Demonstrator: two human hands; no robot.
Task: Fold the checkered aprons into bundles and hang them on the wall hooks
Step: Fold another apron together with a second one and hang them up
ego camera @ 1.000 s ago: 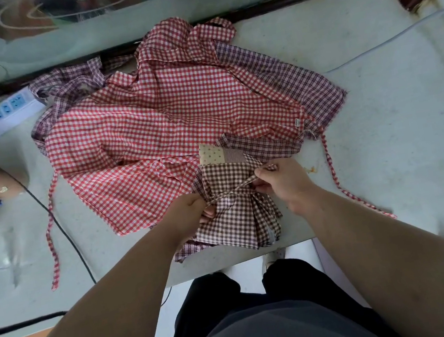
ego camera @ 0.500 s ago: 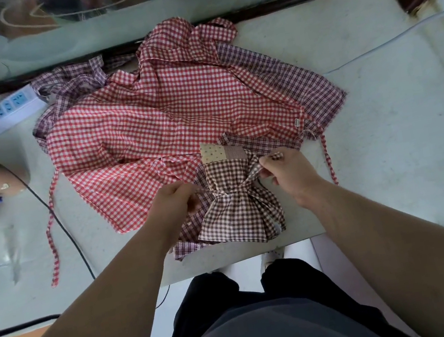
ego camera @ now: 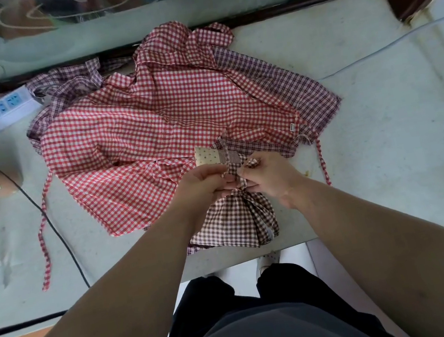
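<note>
Left hand (ego camera: pixel 205 182) and right hand (ego camera: pixel 270 175) pinching brown checkered bundle (ego camera: pixel 238 220), red apron (ego camera: pixel 161 113) white label (ego camera: pixel 291 127) unreadable

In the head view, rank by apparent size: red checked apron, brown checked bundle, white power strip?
1. red checked apron
2. brown checked bundle
3. white power strip, though it lies farther off.

Soft, even light fills the scene, bright on the pale counter (ego camera: pixel 386 140), with only faint, blurred shadows; its source cannot be told. The glossy panel (ego camera: pixel 216 1) along the far edge carries smeared reflections. The wide lens bows straight lines and stretches the corners; the centre is sharp, the edges softer.
</note>
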